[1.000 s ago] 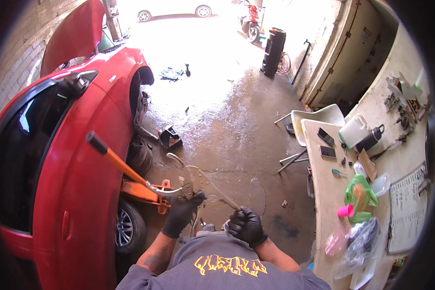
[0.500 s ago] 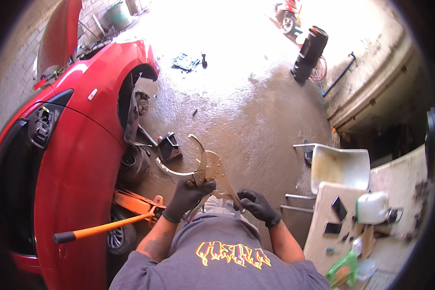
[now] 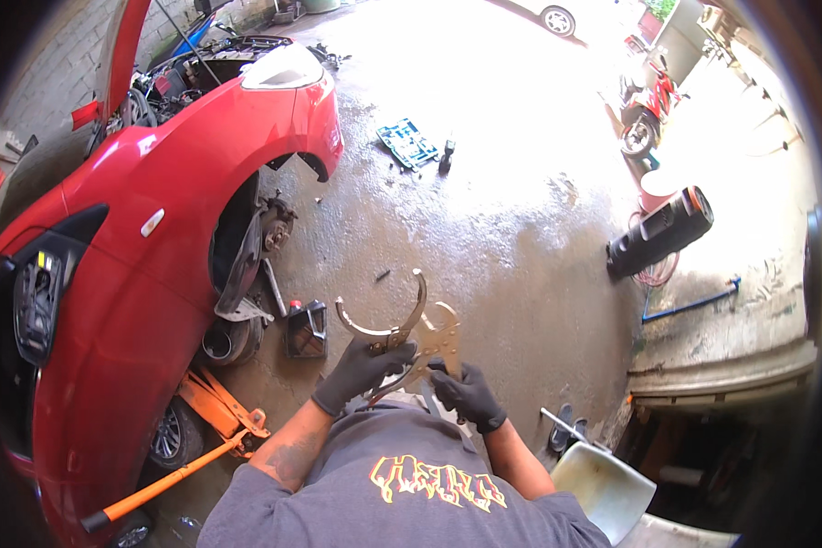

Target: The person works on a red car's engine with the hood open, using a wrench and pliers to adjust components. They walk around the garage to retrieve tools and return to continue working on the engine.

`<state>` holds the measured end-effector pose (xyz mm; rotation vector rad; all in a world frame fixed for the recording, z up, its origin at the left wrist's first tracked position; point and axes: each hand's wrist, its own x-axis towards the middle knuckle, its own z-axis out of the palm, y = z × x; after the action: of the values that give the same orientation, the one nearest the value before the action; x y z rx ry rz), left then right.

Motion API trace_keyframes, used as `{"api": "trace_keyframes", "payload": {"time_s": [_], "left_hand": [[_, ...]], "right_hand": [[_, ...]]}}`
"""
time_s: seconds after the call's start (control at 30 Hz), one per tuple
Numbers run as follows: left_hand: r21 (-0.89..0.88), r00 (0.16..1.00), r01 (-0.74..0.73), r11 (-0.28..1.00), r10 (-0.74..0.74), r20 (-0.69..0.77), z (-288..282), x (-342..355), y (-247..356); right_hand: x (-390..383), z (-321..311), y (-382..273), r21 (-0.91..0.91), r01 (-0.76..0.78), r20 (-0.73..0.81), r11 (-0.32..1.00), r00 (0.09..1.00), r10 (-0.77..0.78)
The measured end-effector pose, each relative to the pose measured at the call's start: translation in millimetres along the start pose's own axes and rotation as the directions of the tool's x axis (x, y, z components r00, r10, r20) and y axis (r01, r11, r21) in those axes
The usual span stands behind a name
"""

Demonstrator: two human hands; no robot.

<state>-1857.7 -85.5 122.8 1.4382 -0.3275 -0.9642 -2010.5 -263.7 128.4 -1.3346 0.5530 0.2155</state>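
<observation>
In front of my body I hold large metal locking pliers (image 3: 442,342) with wide, curved, C-shaped jaws. My left hand (image 3: 363,373), in a black glove, is wrapped around the base of the curved jaw. My right hand (image 3: 468,396), also gloved in black, grips the other side of the pliers, below the riveted plate. The curved jaws stand apart and point away from me. The handles run down toward my lap and are partly hidden by my hands and shirt.
On the left stands a red car (image 3: 146,292), hood up, front wheel off, with an orange floor jack (image 3: 224,416) beside it. Nearby is a black oil jug (image 3: 307,331). A blue tool case (image 3: 407,144) lies ahead. To the right are a black cylinder (image 3: 662,233) and a white chair (image 3: 603,489).
My view has swung to the left, and the workbench has left the picture. The pliers have turned in my hands, and my right hand has moved up onto them.
</observation>
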Motion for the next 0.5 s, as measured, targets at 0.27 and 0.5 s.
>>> {"api": "trace_keyframes", "payload": {"time_s": [0.27,0.5], "left_hand": [[-0.051,0.987,0.057,0.997,-0.064,-0.148,-29.3,218.6,93.6],[-0.105,0.906,0.112,0.988,-0.145,-0.397,-53.2,391.9,153.7]], "right_hand": [[162.1,-155.0,-100.1,0.103,0.198,-0.232,0.975,0.958,-0.170],[343.2,-294.2,-206.1,0.121,0.284,-0.208,0.951,0.944,-0.256]]}}
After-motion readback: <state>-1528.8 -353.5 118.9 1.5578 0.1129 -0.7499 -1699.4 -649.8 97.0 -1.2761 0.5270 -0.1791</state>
